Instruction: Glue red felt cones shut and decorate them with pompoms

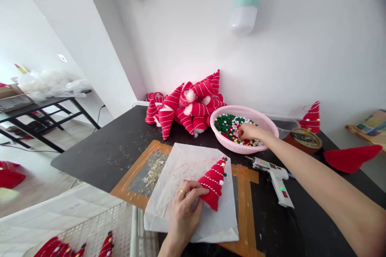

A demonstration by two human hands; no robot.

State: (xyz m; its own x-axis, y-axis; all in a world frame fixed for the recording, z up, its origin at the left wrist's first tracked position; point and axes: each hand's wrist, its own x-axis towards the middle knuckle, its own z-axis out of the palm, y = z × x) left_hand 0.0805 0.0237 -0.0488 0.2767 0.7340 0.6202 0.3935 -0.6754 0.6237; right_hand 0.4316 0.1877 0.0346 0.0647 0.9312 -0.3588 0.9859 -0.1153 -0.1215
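Small home craft workroom: white walls (181,28), a glue gun (273,178) and a pink basket (218,136) of pom-poms (230,130) on the black table (90,156), stuffed red fabric cones (187,106) heaped at its far end, a second table (45,104) left of it.

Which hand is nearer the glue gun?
Right: the right hand is in the pink basket, beyond the glue gun; the left hand, farther away, holds a red felt tree.
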